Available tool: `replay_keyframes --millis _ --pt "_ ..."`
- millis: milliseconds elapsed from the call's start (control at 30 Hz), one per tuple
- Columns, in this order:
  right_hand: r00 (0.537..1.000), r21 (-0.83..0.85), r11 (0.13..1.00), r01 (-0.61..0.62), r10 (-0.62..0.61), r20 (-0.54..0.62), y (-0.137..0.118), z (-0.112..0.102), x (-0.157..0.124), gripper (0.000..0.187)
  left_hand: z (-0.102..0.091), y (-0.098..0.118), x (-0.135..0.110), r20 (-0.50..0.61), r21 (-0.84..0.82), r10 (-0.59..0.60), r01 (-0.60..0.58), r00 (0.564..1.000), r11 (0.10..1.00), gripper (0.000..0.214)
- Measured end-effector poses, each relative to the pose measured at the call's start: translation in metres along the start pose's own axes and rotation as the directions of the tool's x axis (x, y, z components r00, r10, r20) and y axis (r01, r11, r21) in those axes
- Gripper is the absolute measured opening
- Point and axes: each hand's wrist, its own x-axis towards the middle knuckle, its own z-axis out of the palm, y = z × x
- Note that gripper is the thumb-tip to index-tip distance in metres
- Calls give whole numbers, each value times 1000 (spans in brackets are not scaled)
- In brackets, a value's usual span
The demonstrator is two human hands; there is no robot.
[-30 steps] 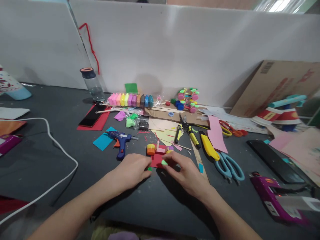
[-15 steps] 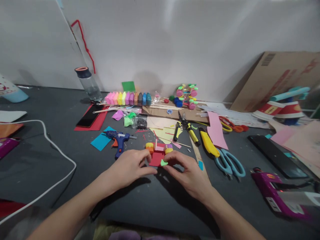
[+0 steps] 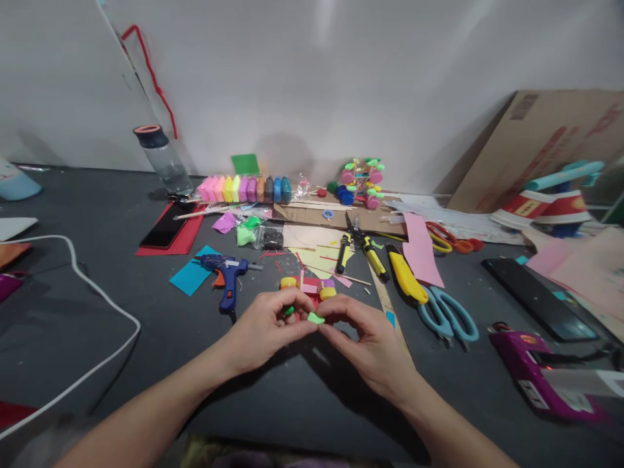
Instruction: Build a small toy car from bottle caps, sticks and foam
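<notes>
Both of my hands meet at the middle of the dark table. My left hand (image 3: 266, 328) and my right hand (image 3: 368, 341) pinch a small light green clay piece (image 3: 315, 318) between their fingertips. A darker green bit (image 3: 289, 311) shows by my left fingers. Just behind my fingers stands a small red paper craft (image 3: 308, 289) with orange, yellow and purple caps on it. A blue glue gun (image 3: 225, 273) lies to the left of my left hand.
Yellow pliers (image 3: 363, 250), a yellow utility knife (image 3: 407, 281) and teal scissors (image 3: 446, 318) lie to the right. Coloured clay blocks (image 3: 246, 188), a water bottle (image 3: 163, 158) and a phone (image 3: 166, 231) sit at the back. A white cable (image 3: 97, 296) runs at the left; a purple tool (image 3: 541, 377) at the right.
My hands have drawn closer together and lifted slightly off the red craft. The light green piece is now pinched between both hands. The camera has tilted a little.
</notes>
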Motion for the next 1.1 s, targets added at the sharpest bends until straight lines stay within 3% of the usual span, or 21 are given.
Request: replay_keyframes --millis 300,733,900,1100 --pt "998 -19 999 27 -28 -52 -4 4 0 9 3 0 0 -18 -17 -17 17 1000 1000 18" --pt "998 42 998 -47 48 -27 -1 3 1 5 7 -2 0 -42 -122 -15 10 999 992 11" --pt "1000 30 999 -13 14 -24 -2 3 2 5 4 -1 2 -14 -214 -56 52 998 976 16" --pt "999 -33 999 36 -36 17 -7 3 3 6 -1 -2 5 142 -340 -150 190 979 921 24"
